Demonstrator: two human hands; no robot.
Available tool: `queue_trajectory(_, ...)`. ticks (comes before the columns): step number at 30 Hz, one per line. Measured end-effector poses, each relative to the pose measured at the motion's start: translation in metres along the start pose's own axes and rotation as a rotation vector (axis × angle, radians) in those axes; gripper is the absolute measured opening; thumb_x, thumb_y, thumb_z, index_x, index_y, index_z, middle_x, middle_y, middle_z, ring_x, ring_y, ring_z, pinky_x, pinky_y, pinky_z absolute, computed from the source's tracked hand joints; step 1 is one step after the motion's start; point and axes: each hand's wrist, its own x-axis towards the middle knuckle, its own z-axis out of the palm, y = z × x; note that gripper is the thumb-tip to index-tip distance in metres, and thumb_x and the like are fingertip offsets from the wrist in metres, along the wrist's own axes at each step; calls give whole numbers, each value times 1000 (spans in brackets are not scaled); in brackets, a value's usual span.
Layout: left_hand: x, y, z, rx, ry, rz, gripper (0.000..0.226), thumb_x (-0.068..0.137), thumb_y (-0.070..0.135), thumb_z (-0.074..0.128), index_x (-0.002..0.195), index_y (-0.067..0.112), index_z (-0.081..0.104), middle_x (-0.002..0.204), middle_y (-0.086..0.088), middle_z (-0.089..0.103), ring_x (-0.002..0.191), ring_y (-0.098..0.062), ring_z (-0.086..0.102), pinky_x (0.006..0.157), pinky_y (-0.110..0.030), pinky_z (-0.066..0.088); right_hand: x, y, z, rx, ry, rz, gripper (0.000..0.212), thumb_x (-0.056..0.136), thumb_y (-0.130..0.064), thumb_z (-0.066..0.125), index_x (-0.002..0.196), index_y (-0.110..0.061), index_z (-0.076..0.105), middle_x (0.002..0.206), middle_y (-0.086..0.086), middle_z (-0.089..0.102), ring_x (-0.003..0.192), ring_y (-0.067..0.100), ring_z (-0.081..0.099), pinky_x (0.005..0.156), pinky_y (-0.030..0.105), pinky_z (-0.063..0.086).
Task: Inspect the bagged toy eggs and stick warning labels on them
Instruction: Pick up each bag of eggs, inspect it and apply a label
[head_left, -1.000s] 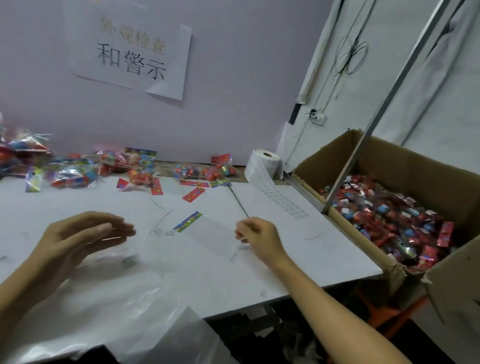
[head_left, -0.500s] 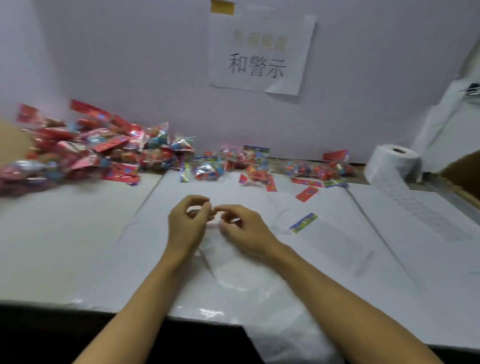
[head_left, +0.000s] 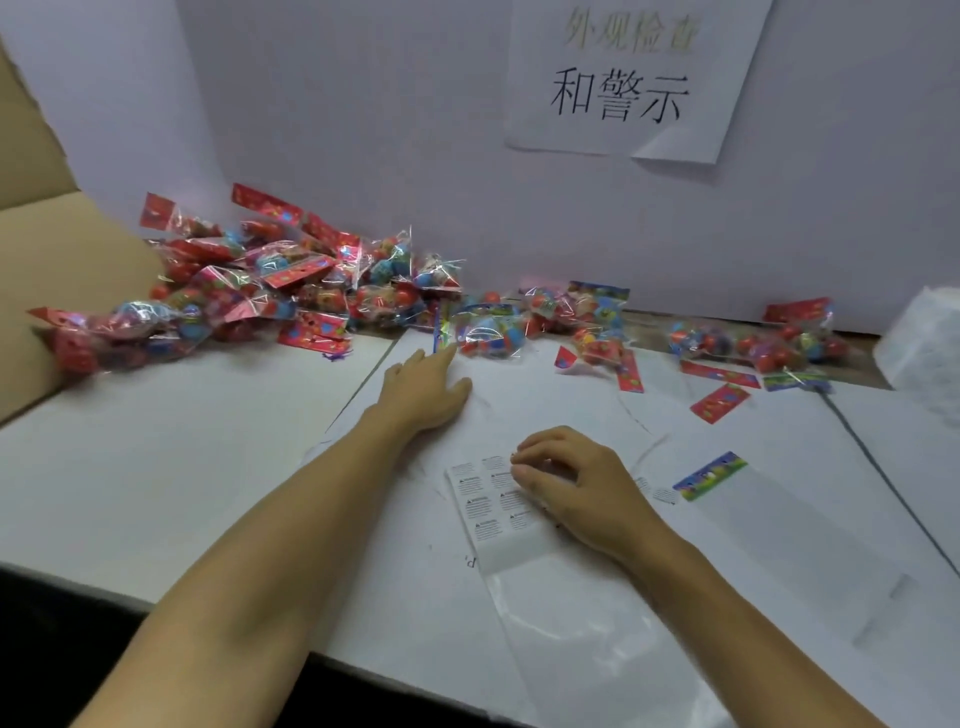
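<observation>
A strip of white warning labels (head_left: 488, 499) on glossy backing lies on the white table (head_left: 156, 483). My right hand (head_left: 576, 483) rests over its upper right part, fingertips curled down onto the labels. My left hand (head_left: 423, 387) stretches forward with straight fingers, its tips just short of a bag of toy eggs (head_left: 488, 332) at the back. A big pile of bagged toy eggs (head_left: 260, 291) with red headers lies at the back left. More bags (head_left: 753, 343) sit at the back right.
A cardboard box flap (head_left: 57, 249) stands at the left. An empty clear bag with a colourful header (head_left: 711, 475) lies right of my right hand. A roll of labels (head_left: 919, 348) is at the far right. A paper sign (head_left: 623, 83) hangs on the wall.
The view has swung left from the box of bags. My hands have parted: the left reached forward toward the bags, the right came down onto the label strip.
</observation>
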Motion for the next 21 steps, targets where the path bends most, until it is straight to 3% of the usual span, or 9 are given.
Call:
queue_trajectory(2,-3,3,4,-2,89,2,69,103,51,48,161,20,28,155,-12,46,138,-33,45,112,-48,41,0,0,0,24,7,-3,6,90,-15,74,93,-17,79,104,-12,69,97,-5,63,84,5,43)
queue_trajectory(5,-18,3,8,-107,246,-31,57,102,49,52,150,18,51,140,-15,55,123,-32,54,101,-45,50,1,-2,0,27,42,5,5,90,-15,74,90,-18,78,102,-11,70,93,-5,64,81,6,43)
queue_trajectory(8,-34,-3,3,-200,336,-79,38,101,35,62,123,6,74,114,-16,60,101,-29,57,85,-36,48,3,-2,-1,-110,11,-6,8,91,-24,73,94,-18,77,104,-13,67,96,0,64,89,15,48)
queue_trajectory(10,-42,-8,-3,-230,366,-105,27,98,23,67,106,1,79,97,-10,57,87,-23,52,76,-32,42,4,0,-3,-207,4,-7,14,92,-31,71,96,-20,77,105,-14,65,100,3,63,94,23,50)
queue_trajectory(12,-50,-11,-8,-330,383,-127,18,95,15,71,102,1,80,94,-8,56,87,-21,52,77,-29,41,5,2,-7,-246,35,12,15,92,-33,70,96,-21,76,104,-15,65,99,3,62,94,27,51)
queue_trajectory(15,-63,-14,-18,-861,393,-210,3,87,8,80,86,11,80,94,-8,68,97,-28,63,83,-34,49,4,4,-12,-241,81,55,12,92,-32,70,92,-22,75,102,-15,65,97,3,63,94,31,53)
queue_trajectory(17,-73,-13,-26,-1283,393,-273,12,84,0,79,80,11,77,94,-12,74,99,-31,69,88,-40,57,3,4,-12,-218,86,66,11,92,-31,70,91,-21,75,103,-14,65,98,4,63,95,33,53)
queue_trajectory(21,-84,-13,-45,-1757,387,-232,20,90,-10,58,86,6,69,90,-14,75,91,-32,73,79,-36,57,2,3,-10,-139,103,101,10,91,-28,72,90,-20,76,103,-12,66,99,6,65,96,32,53)
